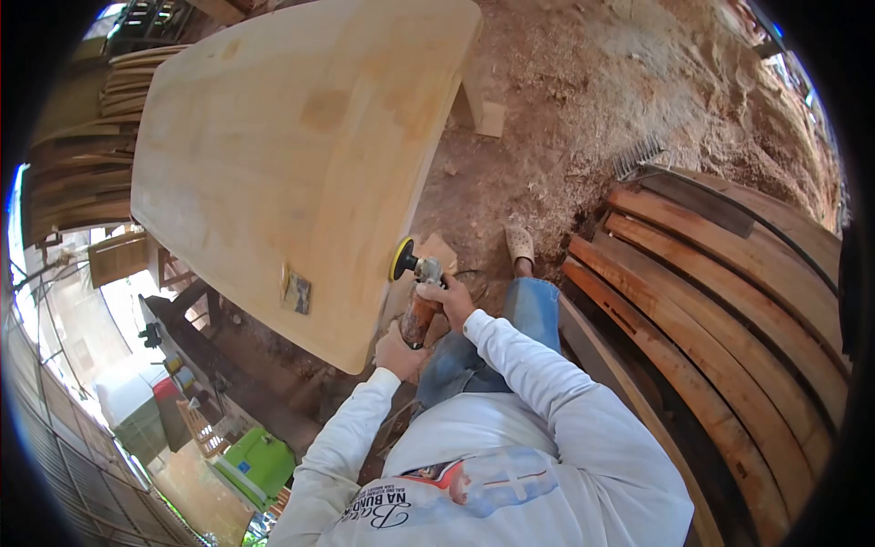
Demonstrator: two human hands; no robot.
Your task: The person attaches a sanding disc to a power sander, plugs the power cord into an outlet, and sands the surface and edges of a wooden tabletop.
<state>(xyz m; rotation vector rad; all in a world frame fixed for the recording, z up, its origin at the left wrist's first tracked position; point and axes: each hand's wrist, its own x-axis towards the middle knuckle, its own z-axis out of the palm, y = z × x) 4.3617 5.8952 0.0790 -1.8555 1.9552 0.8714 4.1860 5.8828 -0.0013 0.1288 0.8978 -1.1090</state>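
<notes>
Both of my hands hold an angle grinder point(419, 314) fitted with a round yellow-and-black sanding pad point(401, 259). My left hand point(398, 353) wraps the rear of its orange-brown body, and my right hand point(450, 299) grips it closer to the metal head. The pad stands on edge right at the side of a large pale wooden tabletop point(264, 173), near its lower right corner. On the tabletop lies a small flat packet or sheet point(296, 292), dark and tan. Darker patches mark the wood farther up.
Stacked wooden planks point(693, 337) lie close on my right, with a rake head point(638, 157) beyond them. Sawdust covers the dirt floor point(565, 118). More boards point(82, 173) are piled past the tabletop's left side; a green container point(257, 465) stands at lower left.
</notes>
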